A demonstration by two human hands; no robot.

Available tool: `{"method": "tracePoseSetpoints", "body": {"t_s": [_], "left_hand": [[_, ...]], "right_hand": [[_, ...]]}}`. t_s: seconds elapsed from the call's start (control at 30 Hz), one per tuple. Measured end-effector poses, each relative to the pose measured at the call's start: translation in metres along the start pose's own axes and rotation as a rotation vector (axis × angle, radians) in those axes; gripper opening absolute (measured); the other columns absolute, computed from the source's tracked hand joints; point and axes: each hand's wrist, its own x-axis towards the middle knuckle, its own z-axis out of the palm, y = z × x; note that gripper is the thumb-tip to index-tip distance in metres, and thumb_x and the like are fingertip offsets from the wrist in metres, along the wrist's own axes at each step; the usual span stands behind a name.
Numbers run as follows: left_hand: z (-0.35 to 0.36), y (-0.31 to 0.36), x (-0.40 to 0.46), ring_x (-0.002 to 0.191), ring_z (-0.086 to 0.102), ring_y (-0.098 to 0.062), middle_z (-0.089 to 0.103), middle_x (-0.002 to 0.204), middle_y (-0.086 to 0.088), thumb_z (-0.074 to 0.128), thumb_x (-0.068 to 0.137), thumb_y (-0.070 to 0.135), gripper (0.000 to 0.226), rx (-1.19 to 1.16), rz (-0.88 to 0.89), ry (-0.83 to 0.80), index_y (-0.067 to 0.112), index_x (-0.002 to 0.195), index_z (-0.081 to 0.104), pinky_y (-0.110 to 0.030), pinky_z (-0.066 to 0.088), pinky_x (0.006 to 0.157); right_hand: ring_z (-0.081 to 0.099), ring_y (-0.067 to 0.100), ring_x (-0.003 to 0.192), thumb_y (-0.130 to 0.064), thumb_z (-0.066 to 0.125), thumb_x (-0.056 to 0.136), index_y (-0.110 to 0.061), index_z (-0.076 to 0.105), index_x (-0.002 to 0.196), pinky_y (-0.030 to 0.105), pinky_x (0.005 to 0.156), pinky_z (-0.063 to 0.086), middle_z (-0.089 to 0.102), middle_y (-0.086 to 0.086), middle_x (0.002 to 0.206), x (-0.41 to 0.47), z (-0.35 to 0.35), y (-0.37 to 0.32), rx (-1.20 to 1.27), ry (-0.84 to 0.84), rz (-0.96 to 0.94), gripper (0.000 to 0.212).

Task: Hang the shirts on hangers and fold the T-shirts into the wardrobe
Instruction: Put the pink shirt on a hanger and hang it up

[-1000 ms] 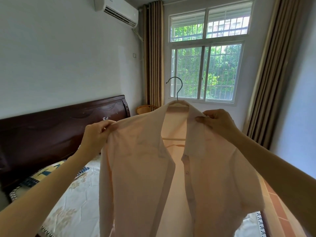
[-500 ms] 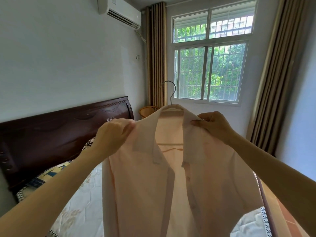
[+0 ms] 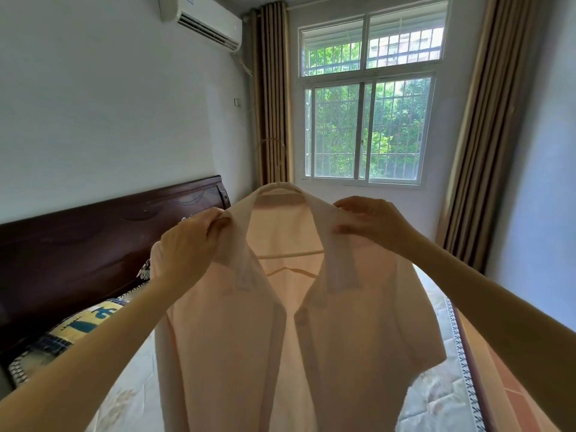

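Pale pink shirt (image 3: 311,322) on a hanger (image 3: 291,254), held up above the bed (image 3: 131,397), in front of the window (image 3: 367,126). Left hand (image 3: 187,247) pinches the left collar flap; right hand (image 3: 371,226) pinches the right collar flap. The hanger bar shows inside the open neck; its hook is too blurred to trace.

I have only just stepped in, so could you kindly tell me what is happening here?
A person is holding up a pale pink button-up shirt over the bed. The left hand grips the left side of the collar and the right hand pinches the right side. A hanger already sits inside the shirt, its bar showing through the open neck. The front is unbuttoned.
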Motion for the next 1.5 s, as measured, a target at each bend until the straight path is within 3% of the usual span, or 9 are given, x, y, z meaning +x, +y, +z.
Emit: {"method": "tracePoseSetpoints", "body": {"t_s": [0.1,0.23,0.43,0.6,0.8,0.93,1.07,1.27,1.5], "left_hand": [[0.002,-0.015,-0.002,0.085,0.065,-0.038,0.072,0.096,-0.007,0.051,0.1,0.031,0.02,-0.02,-0.029,0.017,0.022,0.102,0.069,-0.034,0.035,0.064],[0.003,-0.028,-0.004,0.085,0.065,-0.038,0.072,0.096,-0.006,0.05,0.101,0.031,0.022,-0.042,-0.046,0.028,0.021,0.102,0.069,-0.034,0.036,0.065],[0.005,-0.029,-0.003,0.088,0.064,-0.039,0.071,0.097,-0.008,0.053,0.1,0.025,0.018,-0.052,-0.064,0.006,0.019,0.104,0.07,-0.034,0.035,0.066],[0.004,-0.032,-0.005,0.084,0.065,-0.037,0.072,0.096,-0.005,0.053,0.1,0.024,0.018,-0.058,-0.037,0.032,0.02,0.103,0.07,-0.034,0.035,0.064],[0.002,-0.03,-0.007,0.083,0.065,-0.036,0.072,0.096,-0.005,0.051,0.1,0.028,0.021,-0.049,-0.005,0.052,0.02,0.102,0.07,-0.033,0.032,0.063],[0.003,-0.031,-0.009,0.081,0.067,-0.034,0.073,0.092,-0.004,0.04,0.093,0.04,0.035,-0.054,0.041,0.071,0.023,0.101,0.07,-0.033,0.036,0.06],[0.005,-0.03,-0.014,0.081,0.066,-0.031,0.073,0.091,-0.001,0.041,0.093,0.04,0.034,-0.076,0.008,0.068,0.026,0.101,0.071,-0.032,0.035,0.061],[0.009,-0.027,-0.019,0.09,0.066,-0.033,0.074,0.1,0.0,0.042,0.093,0.042,0.036,-0.08,-0.039,0.031,0.026,0.105,0.071,-0.032,0.036,0.066],[0.012,-0.018,-0.015,0.091,0.066,-0.036,0.074,0.097,-0.006,0.037,0.09,0.048,0.045,-0.096,-0.054,0.015,0.025,0.107,0.071,-0.036,0.04,0.069]], "right_hand": [[0.064,0.018,0.099,-0.031,0.081,0.078,-0.018,0.066,0.123,0.029,0.087,0.05,0.068,0.0,0.112,-0.008,0.002,0.012,-0.109,0.046,-0.081,0.049],[0.068,0.018,0.083,-0.02,0.071,0.089,-0.018,0.075,0.111,0.043,0.076,0.054,0.072,-0.001,0.093,-0.013,0.008,0.03,-0.064,0.269,-0.117,0.022],[0.068,0.012,0.079,-0.025,0.064,0.094,-0.022,0.078,0.102,0.04,0.071,0.056,0.074,-0.008,0.087,-0.018,0.018,0.026,-0.093,0.432,-0.135,0.016],[0.066,0.009,0.08,-0.019,0.063,0.094,-0.03,0.074,0.081,0.029,0.079,0.051,0.072,-0.011,0.08,-0.001,0.006,0.008,0.222,0.275,0.222,0.021],[0.058,0.019,0.08,-0.019,0.066,0.092,0.007,0.072,0.101,0.024,0.066,0.044,0.065,0.012,0.087,0.012,-0.005,0.002,0.45,0.124,0.523,0.028],[0.056,0.014,0.061,-0.015,0.063,0.093,-0.005,0.063,0.076,0.024,0.052,0.048,0.06,0.005,0.07,0.015,-0.008,0.005,0.498,-0.082,0.829,0.019],[0.058,0.018,0.061,-0.008,0.056,0.094,-0.006,0.06,0.07,0.029,0.059,0.053,0.059,0.008,0.072,0.009,-0.009,0.014,0.608,-0.233,0.957,0.024],[0.068,0.008,0.081,-0.024,0.066,0.092,-0.024,0.075,0.096,0.025,0.079,0.057,0.073,-0.004,0.088,-0.002,0.003,0.018,0.331,0.227,0.211,0.01],[0.07,0.02,0.086,-0.041,0.046,0.099,-0.018,0.068,0.123,0.043,0.067,0.06,0.072,-0.003,0.108,-0.015,0.013,0.027,-0.392,0.197,-0.406,0.04]]}}
